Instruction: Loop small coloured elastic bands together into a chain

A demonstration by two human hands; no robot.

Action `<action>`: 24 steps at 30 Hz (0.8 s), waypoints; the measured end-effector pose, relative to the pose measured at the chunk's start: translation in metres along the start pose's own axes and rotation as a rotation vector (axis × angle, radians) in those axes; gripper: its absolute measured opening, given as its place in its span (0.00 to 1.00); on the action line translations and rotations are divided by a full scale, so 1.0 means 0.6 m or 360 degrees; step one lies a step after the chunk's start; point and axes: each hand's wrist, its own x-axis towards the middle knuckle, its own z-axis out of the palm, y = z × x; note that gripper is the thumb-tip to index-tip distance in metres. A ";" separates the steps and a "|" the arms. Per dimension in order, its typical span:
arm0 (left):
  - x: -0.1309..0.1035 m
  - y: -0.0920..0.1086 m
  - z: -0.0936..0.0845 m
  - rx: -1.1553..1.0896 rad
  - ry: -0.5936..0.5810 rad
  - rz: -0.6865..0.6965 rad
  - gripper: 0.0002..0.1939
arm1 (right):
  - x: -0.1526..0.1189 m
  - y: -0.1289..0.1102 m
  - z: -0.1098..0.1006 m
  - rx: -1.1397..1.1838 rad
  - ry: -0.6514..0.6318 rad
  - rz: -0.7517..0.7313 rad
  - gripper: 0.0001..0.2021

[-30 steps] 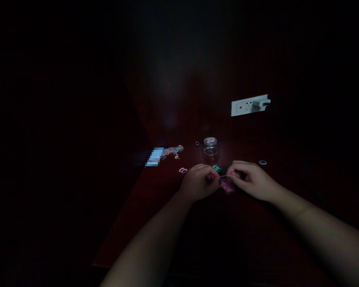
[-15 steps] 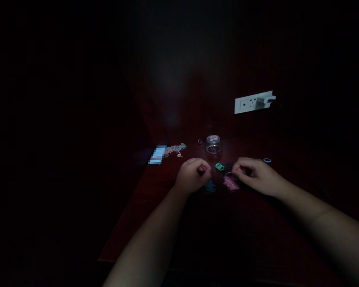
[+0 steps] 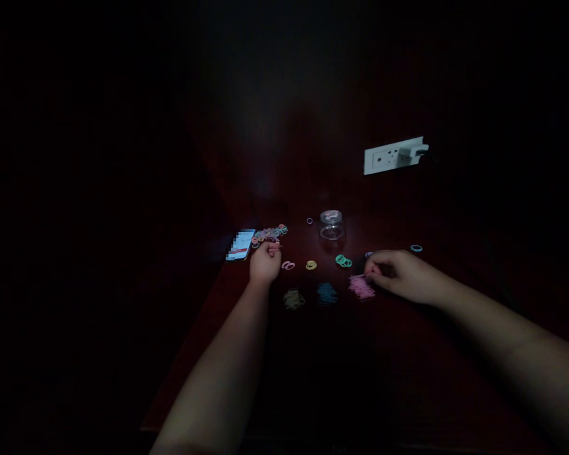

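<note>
My left hand (image 3: pixel 265 262) is closed at the near edge of a mixed pile of small coloured hair ties (image 3: pixel 275 232). Whatever its fingertips pinch is too small to make out. Beside the pink pile of hair ties (image 3: pixel 361 287), my right hand (image 3: pixel 401 276) is closed in a pinch, with a thin pink hair tie at its fingertips. Sorted groups lie between the hands: pink ties (image 3: pixel 288 265), yellow ties (image 3: pixel 311 265) and green ties (image 3: pixel 343 261). Nearer are an olive-toned pile (image 3: pixel 294 299) and a blue pile (image 3: pixel 327 293). A purplish tie is partly hidden behind my right hand.
A lidded clear jar (image 3: pixel 332 226) stands at the back of the dark red table (image 3: pixel 208 373). A lit phone (image 3: pixel 241 245) lies at left. Single ties, purple (image 3: pixel 310 221) and light blue (image 3: pixel 416 248), lie apart. A wall socket (image 3: pixel 393 156) holds a plug.
My left hand has moved left and away from me, from the middle to the mixed pile, uncovering the pink, yellow and olive-toned groups. My right hand stays by the pink pile. The view shifted slightly.
</note>
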 end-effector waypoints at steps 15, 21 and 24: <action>0.071 -0.010 0.022 0.0229 -0.0026 0.0047 0.13 | -0.005 -0.016 -0.008 -0.0040 -0.0082 0.0066 0.09; 0.080 -0.013 0.027 0.0238 -0.0142 -0.0019 0.13 | -0.006 -0.013 -0.006 -0.0054 -0.0062 0.0003 0.11; 0.081 -0.014 0.026 0.0226 -0.0179 -0.0050 0.11 | -0.006 0.000 -0.003 -0.0033 -0.0057 -0.0006 0.10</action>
